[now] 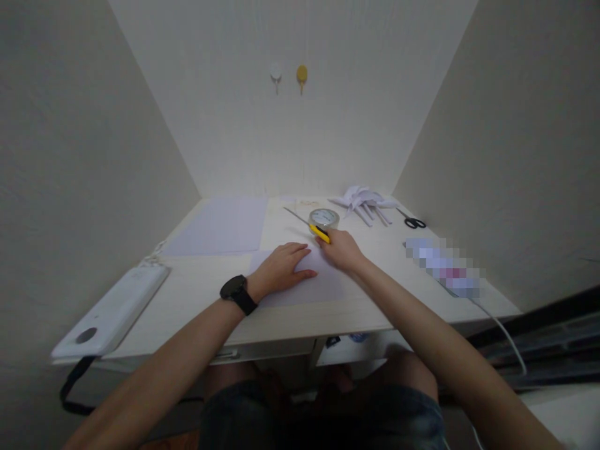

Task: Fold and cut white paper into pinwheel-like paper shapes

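Note:
My right hand is closed around the yellow and black handle of a utility knife. Its long thin blade points up and to the left, past the near side of a roll of clear tape. A white sheet of paper lies on the table under both hands. Across that sheet my left hand rests flat, fingers stretched out and thumb apart, holding nothing. A black watch sits on the left wrist.
More white paper lies at the back left of the white table. Folded paper pinwheels and black scissors are at the back right. A blurred-out device with a cable lies right; a white case stands left.

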The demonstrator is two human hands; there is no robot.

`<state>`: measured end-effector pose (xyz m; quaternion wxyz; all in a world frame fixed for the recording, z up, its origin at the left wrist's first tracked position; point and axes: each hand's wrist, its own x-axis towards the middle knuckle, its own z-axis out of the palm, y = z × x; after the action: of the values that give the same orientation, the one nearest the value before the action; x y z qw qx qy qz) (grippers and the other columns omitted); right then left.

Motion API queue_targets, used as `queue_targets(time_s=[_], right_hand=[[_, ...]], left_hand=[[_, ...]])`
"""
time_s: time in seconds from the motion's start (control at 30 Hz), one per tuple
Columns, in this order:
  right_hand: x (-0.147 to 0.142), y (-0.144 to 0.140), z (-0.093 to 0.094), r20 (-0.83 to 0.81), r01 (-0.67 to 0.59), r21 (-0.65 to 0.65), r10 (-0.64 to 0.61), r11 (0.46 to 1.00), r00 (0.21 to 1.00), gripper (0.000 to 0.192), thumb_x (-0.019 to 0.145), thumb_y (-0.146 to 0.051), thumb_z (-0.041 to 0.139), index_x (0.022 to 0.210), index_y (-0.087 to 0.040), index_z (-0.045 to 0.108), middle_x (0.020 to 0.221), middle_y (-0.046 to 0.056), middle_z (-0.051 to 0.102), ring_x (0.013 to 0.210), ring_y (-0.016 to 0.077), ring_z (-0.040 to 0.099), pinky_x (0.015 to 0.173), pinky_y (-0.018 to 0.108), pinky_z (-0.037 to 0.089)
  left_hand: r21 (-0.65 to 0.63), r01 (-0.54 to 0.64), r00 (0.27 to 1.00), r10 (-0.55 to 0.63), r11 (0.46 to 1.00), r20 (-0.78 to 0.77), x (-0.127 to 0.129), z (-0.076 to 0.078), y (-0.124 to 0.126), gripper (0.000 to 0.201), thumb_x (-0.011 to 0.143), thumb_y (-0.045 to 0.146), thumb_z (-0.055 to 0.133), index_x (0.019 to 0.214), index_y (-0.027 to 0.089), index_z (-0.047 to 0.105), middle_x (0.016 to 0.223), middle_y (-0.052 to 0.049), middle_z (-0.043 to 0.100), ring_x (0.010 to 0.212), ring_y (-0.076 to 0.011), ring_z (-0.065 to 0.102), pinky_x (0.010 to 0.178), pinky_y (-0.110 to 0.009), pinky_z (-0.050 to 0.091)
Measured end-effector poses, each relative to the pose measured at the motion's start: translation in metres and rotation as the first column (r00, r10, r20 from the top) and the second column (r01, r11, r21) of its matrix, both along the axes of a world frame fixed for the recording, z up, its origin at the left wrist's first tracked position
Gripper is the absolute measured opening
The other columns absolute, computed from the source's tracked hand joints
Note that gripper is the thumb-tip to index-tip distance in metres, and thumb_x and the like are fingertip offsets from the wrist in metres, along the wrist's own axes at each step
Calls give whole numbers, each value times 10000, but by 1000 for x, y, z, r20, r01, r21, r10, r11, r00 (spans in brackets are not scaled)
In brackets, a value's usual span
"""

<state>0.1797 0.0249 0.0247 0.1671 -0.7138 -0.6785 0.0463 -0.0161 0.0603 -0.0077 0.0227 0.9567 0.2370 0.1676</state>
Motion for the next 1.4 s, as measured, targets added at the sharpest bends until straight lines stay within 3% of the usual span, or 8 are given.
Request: queue_targets(time_s=[0.23,0.6,0.8,0.87,0.97,1.1,1.2,1.4], right_hand=[[2,0,6,-78,-18,-6,17,1000,997,341,983,-386,448,1101,-156,671,1074,129,736,992,264,676,782,296,447],[12,-3,1,-270,-34,70,52,997,962,296,945,-378,519,1020,-158,704,1004,107,742,913,226,671,736,266,450],[26,-6,-6,-535,-37,161,119,986,837,261,903,-386,560,939,-148,662,913,86,735,760,186,668,591,240,468],[28,-9,-5,-643,-49,157,140,986,753,288,902,-413,560,957,-144,645,900,95,739,701,169,673,513,214,441],[30,-13,-1,-722,-81,129,150,988,676,309,904,-429,555,991,-141,626,884,102,746,603,147,663,458,206,408],[38,-21,3,-544,-50,173,138,984,828,321,877,-414,589,1042,-144,643,799,73,732,639,175,654,590,269,477],[49,-34,4,-336,-54,246,138,968,932,455,863,-468,610,1221,-188,606,1028,86,729,868,229,673,729,316,494],[68,-76,1,9,-171,141,171,975,985,422,964,-456,452,1318,-274,591,1058,87,688,905,234,654,731,302,461]], left_hand=[[-34,10,997,-7,999,74,0,-3,2,704,871,570,607,1393,121,463,1362,-196,578,1247,-302,557,1057,-460,430],[-32,-10,995,14,999,100,2,3,0,711,807,563,687,1361,156,504,1330,-180,561,1210,-317,545,1014,-466,446],[-15,-62,986,64,998,152,2,9,-2,804,739,520,773,1395,161,479,1268,-165,565,1143,-313,560,992,-468,463],[-10,-57,977,58,998,205,2,9,-2,700,784,461,754,1369,164,511,1206,-146,594,1100,-285,579,961,-442,483],[12,-35,957,30,999,287,0,9,-1,299,887,341,662,1132,170,677,1049,-103,654,980,-226,620,881,-371,508],[58,19,950,-36,998,309,-3,9,0,208,947,288,576,876,200,750,906,-62,713,852,-178,658,806,-325,508],[120,97,945,-129,988,301,-5,8,0,227,962,300,558,903,211,758,895,-49,750,845,-173,686,802,-320,511],[205,73,915,-147,976,375,-5,8,-1,288,996,335,493,964,193,741,926,-48,768,869,-174,707,806,-312,524]])
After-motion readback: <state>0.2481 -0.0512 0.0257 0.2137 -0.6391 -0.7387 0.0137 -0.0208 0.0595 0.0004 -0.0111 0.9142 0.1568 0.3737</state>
